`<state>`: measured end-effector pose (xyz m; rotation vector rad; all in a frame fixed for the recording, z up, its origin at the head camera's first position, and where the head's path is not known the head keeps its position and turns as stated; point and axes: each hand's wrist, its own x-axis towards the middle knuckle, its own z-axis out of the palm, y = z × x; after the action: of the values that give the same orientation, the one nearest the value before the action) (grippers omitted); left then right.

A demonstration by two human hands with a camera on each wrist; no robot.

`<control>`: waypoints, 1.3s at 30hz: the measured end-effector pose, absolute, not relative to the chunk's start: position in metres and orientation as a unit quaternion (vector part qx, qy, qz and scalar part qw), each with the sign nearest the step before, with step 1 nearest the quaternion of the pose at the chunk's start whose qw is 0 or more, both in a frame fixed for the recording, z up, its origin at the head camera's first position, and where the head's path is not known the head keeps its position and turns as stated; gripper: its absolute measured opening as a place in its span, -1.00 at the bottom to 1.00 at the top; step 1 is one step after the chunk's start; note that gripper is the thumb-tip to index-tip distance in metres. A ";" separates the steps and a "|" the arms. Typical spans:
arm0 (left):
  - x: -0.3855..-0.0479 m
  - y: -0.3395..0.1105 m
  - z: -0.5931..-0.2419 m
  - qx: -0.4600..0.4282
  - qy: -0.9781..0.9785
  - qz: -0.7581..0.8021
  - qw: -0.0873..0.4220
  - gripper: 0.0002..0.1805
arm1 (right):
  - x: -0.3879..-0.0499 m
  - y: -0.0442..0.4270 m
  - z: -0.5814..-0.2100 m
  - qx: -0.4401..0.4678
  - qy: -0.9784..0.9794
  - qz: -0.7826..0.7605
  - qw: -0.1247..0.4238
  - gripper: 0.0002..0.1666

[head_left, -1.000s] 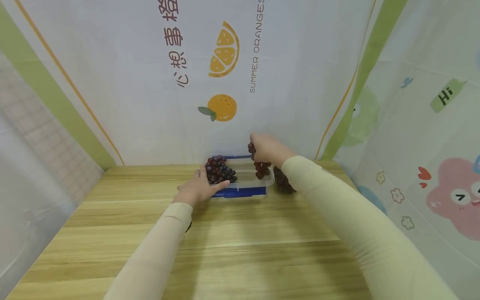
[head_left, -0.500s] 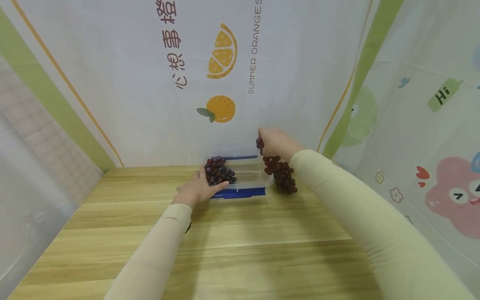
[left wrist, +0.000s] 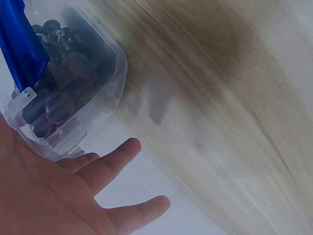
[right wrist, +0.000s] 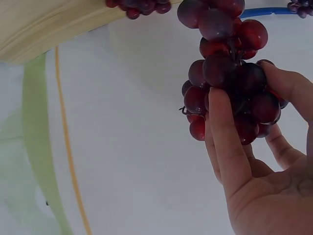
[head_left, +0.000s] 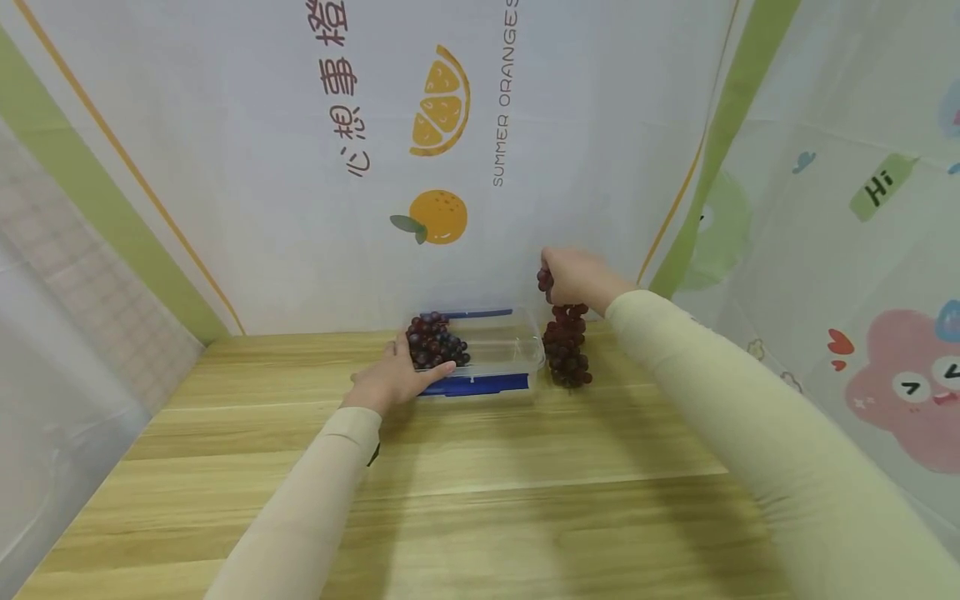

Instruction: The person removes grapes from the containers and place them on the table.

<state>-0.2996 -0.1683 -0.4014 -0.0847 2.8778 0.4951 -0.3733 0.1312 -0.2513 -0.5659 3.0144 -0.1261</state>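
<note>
A clear plastic container (head_left: 506, 346) with blue side clips stands at the back of the table. Dark grapes (head_left: 435, 342) fill its left end, and they show through its wall in the left wrist view (left wrist: 61, 73). My left hand (head_left: 388, 379) rests against that end, its fingers extended and its thumb along the front. Right of the container, my right hand (head_left: 577, 277) holds up a bunch of red grapes (right wrist: 227, 73), thumb and fingers round its lower part in the right wrist view. Below it, another grape bunch (head_left: 567, 362) lies on the table.
A white cloth (head_left: 285, 250) with printed oranges hangs right behind the container. To the right hangs another printed cloth (head_left: 810, 275). The wooden table (head_left: 480, 517) stretches toward me in front of the container.
My right hand has carried the held grapes rightward, from above the container to beyond its right end, above the other bunch. My left hand has stayed at the container's left end.
</note>
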 end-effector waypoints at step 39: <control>-0.300 -0.170 -0.405 -0.031 0.979 0.175 0.101 0.58 | -0.388 0.239 -0.303 -0.131 0.989 -0.012 0.062 -0.69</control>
<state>-0.2995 -0.1700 -0.4048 -0.0921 2.8926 0.5164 -0.3876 0.2393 -0.3034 -0.3956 2.9906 -0.0375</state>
